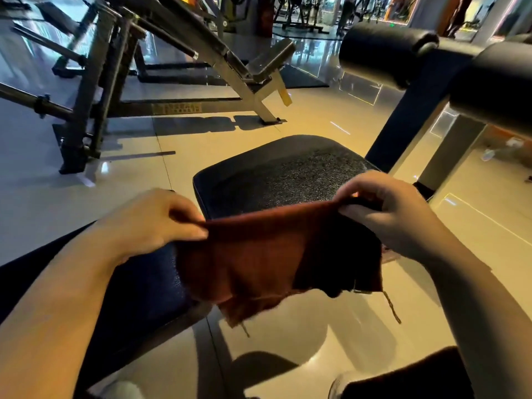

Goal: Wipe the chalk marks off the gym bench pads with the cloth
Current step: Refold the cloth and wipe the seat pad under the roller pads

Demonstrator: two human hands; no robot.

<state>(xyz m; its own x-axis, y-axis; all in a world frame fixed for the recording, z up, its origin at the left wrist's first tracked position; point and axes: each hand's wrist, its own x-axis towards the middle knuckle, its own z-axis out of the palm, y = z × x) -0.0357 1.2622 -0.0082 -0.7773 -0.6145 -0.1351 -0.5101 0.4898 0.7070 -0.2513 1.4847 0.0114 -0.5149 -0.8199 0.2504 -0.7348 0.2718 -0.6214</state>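
A dark red cloth (pixel 259 254) with frayed edges hangs stretched between my two hands above the bench. My left hand (pixel 149 220) pinches its left top corner and my right hand (pixel 385 208) pinches its right top corner. Behind the cloth lies the black textured seat pad (pixel 282 174) of the gym bench. A second, longer black pad (pixel 138 289) runs toward me under my left forearm. No chalk marks are plain to see on the pads in this dim light.
Two black roller pads (pixel 385 50) (pixel 495 84) on a dark post (pixel 408 116) stand at the far right. A metal rack machine (pixel 115 82) fills the far left. Glossy tiled floor (pixel 475 240) surrounds the bench. My shoe (pixel 339 384) shows at the bottom.
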